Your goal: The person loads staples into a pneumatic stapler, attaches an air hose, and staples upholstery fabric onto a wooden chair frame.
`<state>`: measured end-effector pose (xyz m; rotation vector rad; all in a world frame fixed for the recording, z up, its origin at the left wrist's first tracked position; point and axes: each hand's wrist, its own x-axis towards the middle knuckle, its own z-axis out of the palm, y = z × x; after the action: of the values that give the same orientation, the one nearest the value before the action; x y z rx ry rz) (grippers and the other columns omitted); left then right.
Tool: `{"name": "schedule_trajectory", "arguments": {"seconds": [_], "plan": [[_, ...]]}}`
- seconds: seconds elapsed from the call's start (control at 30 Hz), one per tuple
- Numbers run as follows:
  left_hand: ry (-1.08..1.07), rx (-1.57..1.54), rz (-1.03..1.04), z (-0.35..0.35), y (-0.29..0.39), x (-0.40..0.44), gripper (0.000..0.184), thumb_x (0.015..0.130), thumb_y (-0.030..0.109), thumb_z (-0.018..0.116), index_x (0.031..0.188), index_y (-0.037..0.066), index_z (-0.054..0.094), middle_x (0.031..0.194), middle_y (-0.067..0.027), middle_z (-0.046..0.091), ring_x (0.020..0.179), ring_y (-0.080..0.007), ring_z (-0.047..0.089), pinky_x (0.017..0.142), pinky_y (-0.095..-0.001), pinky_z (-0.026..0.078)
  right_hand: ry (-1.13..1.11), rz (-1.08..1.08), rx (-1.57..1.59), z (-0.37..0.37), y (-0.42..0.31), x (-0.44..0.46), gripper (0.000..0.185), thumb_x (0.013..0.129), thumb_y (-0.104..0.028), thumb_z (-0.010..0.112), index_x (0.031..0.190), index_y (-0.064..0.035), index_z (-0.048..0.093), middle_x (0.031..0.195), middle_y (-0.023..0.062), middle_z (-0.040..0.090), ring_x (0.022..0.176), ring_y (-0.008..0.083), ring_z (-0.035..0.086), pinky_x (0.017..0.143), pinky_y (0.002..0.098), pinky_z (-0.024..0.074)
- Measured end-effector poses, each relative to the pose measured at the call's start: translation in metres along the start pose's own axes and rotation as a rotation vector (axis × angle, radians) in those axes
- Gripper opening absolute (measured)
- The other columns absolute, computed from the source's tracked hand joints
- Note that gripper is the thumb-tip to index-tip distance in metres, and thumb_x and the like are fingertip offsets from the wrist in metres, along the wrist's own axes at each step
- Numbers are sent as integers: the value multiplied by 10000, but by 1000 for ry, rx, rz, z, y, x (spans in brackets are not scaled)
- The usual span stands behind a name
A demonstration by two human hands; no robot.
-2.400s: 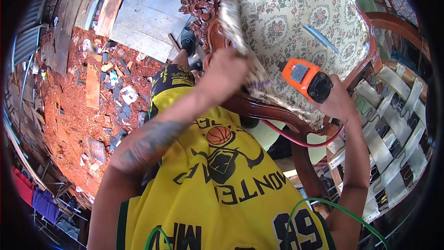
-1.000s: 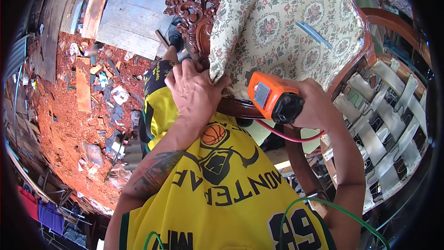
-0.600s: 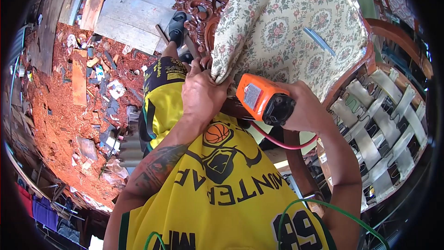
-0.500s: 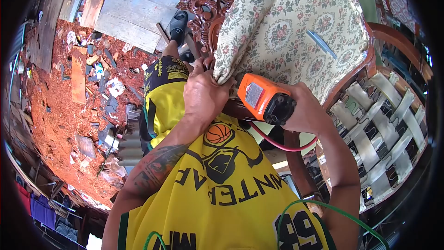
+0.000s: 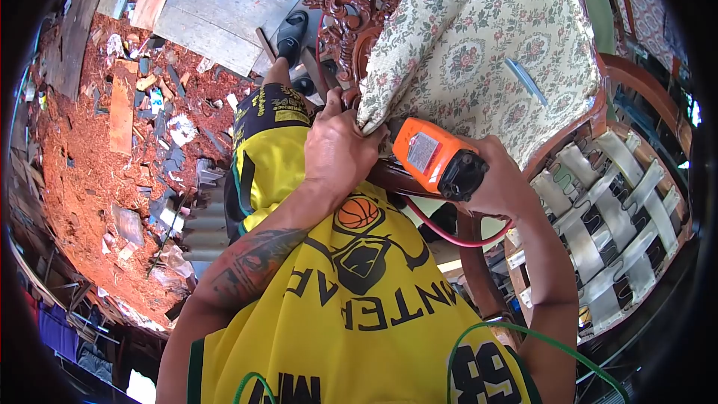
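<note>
My left hand (image 5: pixel 338 148) is closed on the folded edge of the floral fabric (image 5: pixel 479 67), at the near left corner of a carved wooden chair frame (image 5: pixel 359 19). In my right hand (image 5: pixel 499 183) is an orange and black stapler-like tool (image 5: pixel 430 155), its nose close beside my left fingers and over the fabric's edge. A red hose (image 5: pixel 456 239) curves below the tool. On top of the fabric lies a bluish strip of staples (image 5: pixel 526 81). The tool's tip and my left fingertips are partly hidden.
At the right is a seat frame with woven pale straps (image 5: pixel 621 209) and curved springs. Wood scraps and debris cover the reddish ground (image 5: pixel 90 194) at the left. Grey boards (image 5: pixel 228 11) lie at the upper left. A green cord (image 5: pixel 553 337) crosses at the lower right.
My left hand has gone from a blurred pull over the fabric to a grip on its edge near the carved corner. The orange tool has moved left, beside that hand. The view has shifted slightly.
</note>
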<state>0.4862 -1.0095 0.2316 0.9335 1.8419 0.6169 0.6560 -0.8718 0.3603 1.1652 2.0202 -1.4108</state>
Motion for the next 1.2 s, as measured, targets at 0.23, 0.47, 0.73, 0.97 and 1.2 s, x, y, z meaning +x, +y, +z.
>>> {"name": "schedule_trajectory", "arguments": {"seconds": [0.23,0.47,0.73,0.97,1.2], "plan": [[26,12,42,6,-4,1,340,837,247,759,1123,63,747,1324,-250,624,1278,-428,550,1058,-447,469,-4,156,-115,3,1,-1,590,664,-85,800,1241,-134,685,990,176,719,975,377,667,898,441,534],[-35,-6,1,-7,8,-4,382,848,254,750,1158,34,719,1346,-262,595,1284,-418,545,1087,-455,442,-9,374,-170,-13,24,-22,691,684,-243,896,1262,-68,558,1098,149,678,1032,307,667,905,393,529],[-446,692,255,32,76,-34,307,831,96,633,1053,-106,700,899,-213,739,687,-232,704,803,-478,527,221,358,-287,-17,84,-67,705,752,-262,905,1227,37,478,1047,122,674,963,250,686,875,346,537],[-277,1061,506,48,74,-37,418,829,92,621,1148,-176,648,889,-180,724,612,-162,638,552,-358,419,234,473,-73,-18,68,-61,580,693,-218,874,1196,-44,645,1098,206,613,1060,358,642,941,422,507],[-287,818,579,21,49,-43,561,808,140,624,1236,-218,564,715,-78,679,575,-209,660,635,-391,502,193,559,-52,-21,45,-49,617,694,-215,863,1245,-49,642,1121,218,620,1063,373,653,942,432,507]]}}
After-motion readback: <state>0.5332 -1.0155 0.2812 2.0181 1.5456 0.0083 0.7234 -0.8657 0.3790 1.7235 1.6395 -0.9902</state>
